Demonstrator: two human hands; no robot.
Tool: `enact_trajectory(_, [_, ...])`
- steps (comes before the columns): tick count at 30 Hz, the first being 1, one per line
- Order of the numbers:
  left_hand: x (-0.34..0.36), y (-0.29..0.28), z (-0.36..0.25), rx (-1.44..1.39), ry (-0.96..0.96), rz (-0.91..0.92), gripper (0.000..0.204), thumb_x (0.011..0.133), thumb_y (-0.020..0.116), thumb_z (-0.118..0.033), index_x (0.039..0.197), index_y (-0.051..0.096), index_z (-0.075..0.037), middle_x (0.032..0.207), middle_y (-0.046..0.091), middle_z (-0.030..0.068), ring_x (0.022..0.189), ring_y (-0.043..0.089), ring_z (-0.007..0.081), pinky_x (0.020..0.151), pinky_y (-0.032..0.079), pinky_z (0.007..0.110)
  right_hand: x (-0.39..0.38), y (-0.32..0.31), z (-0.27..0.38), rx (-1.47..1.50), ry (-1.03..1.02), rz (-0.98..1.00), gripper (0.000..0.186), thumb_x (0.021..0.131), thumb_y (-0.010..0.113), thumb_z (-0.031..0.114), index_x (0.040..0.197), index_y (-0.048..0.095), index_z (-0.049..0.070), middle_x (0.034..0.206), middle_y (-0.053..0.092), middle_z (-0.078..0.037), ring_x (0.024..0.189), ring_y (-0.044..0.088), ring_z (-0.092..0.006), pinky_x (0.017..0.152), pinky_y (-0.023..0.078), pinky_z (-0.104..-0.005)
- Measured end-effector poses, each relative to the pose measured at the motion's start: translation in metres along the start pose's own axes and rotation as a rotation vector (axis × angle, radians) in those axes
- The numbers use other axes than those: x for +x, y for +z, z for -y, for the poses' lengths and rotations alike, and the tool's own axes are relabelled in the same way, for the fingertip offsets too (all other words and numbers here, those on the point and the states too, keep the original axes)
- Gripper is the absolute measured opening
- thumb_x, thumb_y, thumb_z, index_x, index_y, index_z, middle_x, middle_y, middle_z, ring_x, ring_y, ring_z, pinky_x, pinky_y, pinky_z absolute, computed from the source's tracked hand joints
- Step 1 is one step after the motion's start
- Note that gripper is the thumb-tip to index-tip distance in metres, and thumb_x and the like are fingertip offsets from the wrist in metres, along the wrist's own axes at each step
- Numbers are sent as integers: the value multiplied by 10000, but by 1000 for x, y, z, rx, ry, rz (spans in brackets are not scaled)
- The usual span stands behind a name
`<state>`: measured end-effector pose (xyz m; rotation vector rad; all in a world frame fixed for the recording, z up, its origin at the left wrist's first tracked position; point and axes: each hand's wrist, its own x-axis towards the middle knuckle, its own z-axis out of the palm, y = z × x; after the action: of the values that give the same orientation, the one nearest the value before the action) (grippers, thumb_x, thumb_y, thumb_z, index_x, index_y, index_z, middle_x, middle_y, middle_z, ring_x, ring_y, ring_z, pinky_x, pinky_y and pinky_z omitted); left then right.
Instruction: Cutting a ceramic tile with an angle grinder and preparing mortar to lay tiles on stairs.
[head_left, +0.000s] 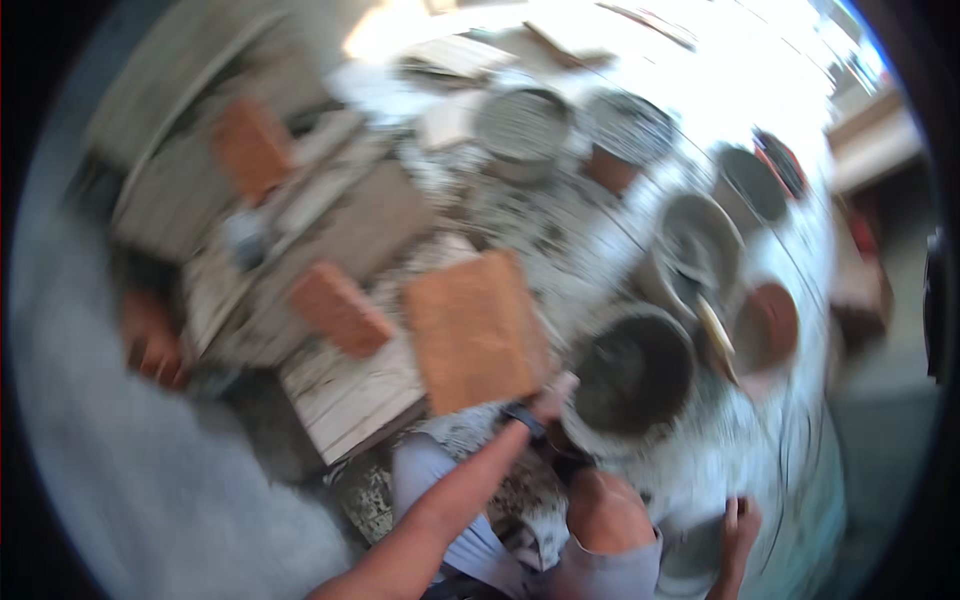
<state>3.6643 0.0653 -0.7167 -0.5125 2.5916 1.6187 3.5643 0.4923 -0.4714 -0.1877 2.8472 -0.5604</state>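
The whole picture is smeared by motion. My left hand [555, 393], a dark watch on its wrist, reaches forward and grips the near corner of a large flat orange brick [475, 330], which lies tilted over white boards [345, 395]. Right beside that hand stands a grey bucket of dark mortar [635, 375]. My right hand [740, 522] is low at the right, fingers pointing up against a grey round container [695, 555]. The blur hides whether it grips the container. My bent knee [605, 512] is between the two arms.
Smaller orange bricks [340, 307] [250, 148] lie on the boards to the left. Several grey buckets [520, 125] [700, 240] and a brown bowl [770, 325] ring the far and right side. A pale tool handle [716, 335] sticks out between buckets.
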Motion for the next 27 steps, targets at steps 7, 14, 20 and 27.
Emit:
enact_trajectory(7, [-15, 3, -52, -408, -248, -499, 622, 919, 584, -536, 1224, 625, 5, 1209, 664, 254, 1178, 607, 388, 1015, 443, 441, 67, 16, 91, 61, -335, 89, 341, 1012, 573, 349, 924, 672, 34, 730, 638, -121, 656, 569, -252, 642, 473, -415])
enact_trajectory(14, [-2, -19, -112, -401, -290, -355, 735, 888, 610, -615, 1224, 635, 38, 1184, 667, 270, 1158, 625, 365, 983, 470, 427, 108, 26, 178, 238, -673, 38, 200, 931, 632, 143, 802, 620, -9, 676, 586, -102, 611, 547, -174, 585, 440, -356])
enact_trajectory(20, [-4, 11, -52, -443, -477, -139, 512, 955, 617, -491, 1091, 726, -10, 1019, 720, 179, 951, 684, 340, 824, 512, 420, 75, 46, 248, 261, -718, 126, 144, 885, 698, 139, 855, 664, 2, 758, 645, -155, 660, 638, -292, 642, 497, -364])
enact_trajectory(27, [1, 15, -21, -189, -182, -308, 305, 1002, 585, -349, 1222, 698, -171, 998, 718, 147, 908, 680, 353, 813, 516, 451, 87, 66, 161, 350, -332, -57, 188, 915, 696, 180, 883, 663, -2, 719, 658, -107, 661, 639, -177, 638, 500, -340])
